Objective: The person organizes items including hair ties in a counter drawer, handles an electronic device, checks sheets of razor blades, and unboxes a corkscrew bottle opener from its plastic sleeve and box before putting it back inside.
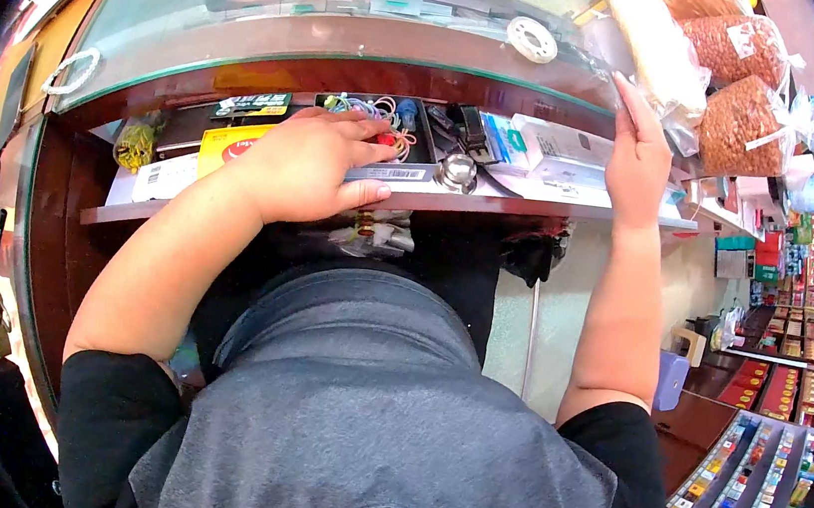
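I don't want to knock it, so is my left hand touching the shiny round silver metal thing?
Apart. The head view shows it: a plain gap separates your left hand from the shiny round silver metal thing.

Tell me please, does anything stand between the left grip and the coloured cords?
Nothing visible does. The left grip is at the coloured cords, its fingers at their near side; anything under the fingers is hidden.
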A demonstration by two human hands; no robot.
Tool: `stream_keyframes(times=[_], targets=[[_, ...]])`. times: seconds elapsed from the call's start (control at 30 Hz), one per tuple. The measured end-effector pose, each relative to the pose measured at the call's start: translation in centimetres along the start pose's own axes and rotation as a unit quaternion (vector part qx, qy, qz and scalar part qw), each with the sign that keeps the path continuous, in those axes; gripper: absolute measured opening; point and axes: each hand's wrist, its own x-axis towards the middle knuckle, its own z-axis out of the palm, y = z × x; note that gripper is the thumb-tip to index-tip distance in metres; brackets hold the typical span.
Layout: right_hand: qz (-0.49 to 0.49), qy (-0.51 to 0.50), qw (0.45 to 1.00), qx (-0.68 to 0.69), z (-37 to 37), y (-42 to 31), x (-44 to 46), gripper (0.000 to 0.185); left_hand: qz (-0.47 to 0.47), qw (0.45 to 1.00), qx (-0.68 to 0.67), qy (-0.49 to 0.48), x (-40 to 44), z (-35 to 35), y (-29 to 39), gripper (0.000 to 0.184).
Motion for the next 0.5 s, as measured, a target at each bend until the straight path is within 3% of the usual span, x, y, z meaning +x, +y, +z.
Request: stream_keyframes(times=[0.13, 0.27, 0.3, 0.4, 0.5], targets=[[-0.102, 0.034, 0.994, 0.002, 1.9, -3.7, 2.6, 0.033, 0.002, 1.000, 0.016, 0.016, 0.0, 0.1, 0.1, 0.051], [-0.155, -0.081, 0.984, -0.031, 5.1, -4.2, 4.8, 0.034, 0.018, 0.998, 0.048, 0.037, -0.4, -0.9, 0.8, 0.049], [-0.126, -0.098, 0.986, -0.054, 6.4, -3.8, 4.5, 0.037, 0.037, 0.993, 0.084, 0.069, -0.7, -1.0, 1.0, 0.048], [-0.157, -0.093, 0.982, -0.043, 6.9, -2.8, 4.3, 0.040, 0.002, 0.989, 0.078, 0.129, -3.0, -1.4, 2.8, 0.051], [-0.176, -0.120, 0.977, -0.005, 6.2, -3.0, 3.9, 0.045, -0.070, 0.971, 0.114, 0.196, -6.1, -0.7, 3.2, 0.067]])
